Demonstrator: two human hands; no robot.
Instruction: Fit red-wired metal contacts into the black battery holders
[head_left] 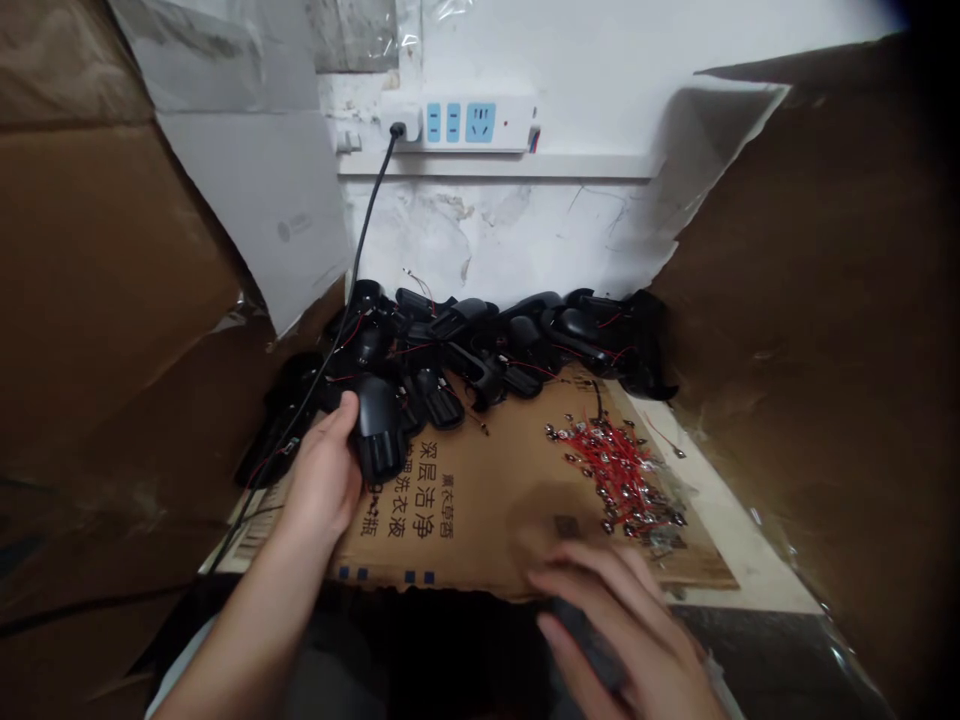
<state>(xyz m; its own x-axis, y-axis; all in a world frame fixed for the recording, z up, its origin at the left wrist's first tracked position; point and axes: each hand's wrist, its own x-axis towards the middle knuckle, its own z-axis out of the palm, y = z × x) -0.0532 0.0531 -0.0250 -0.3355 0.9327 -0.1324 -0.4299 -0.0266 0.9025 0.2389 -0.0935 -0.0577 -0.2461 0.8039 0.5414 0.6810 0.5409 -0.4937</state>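
My left hand (326, 470) is closed on a glossy black plastic housing (380, 425), rounded at the top with ridges lower down, held at the front of the pile. At the lower right, my right hand (622, 625) curls around a dark grey object (589, 640); blur and the fingers hide its kind. Beyond the right hand lies a heap of short red wires with small metal parts (615, 470) on the cardboard sheet (495, 490). Many similar black housings (457, 325), some with thin red wires, are piled along the back.
A white power strip (480, 122) is fixed to the back wall, with a black cable (367, 225) running down past the left of the pile. Cardboard walls stand at the left (112, 250) and right (817, 330). The work surface ends just in front of my hands.
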